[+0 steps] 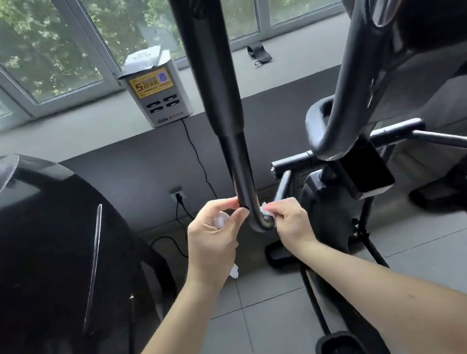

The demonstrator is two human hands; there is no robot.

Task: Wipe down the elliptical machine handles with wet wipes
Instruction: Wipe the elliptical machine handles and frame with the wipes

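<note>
The handle point(236, 162) hangs between a bulky black housing point(33, 239) and the machine's frame point(341, 95), with tiled floor point(281, 300) open beneath its curved end. The left hand point(212, 236) curls round a crumpled wet wipe point(219, 221) (fingertips touching the bar). The right hand point(290, 219) pinches a second wipe point(264, 210) against the bend.

A gym: black elliptical machines point(336, 127) crowd a tiled floor point(282, 309) beside large windows point(51, 46).
</note>
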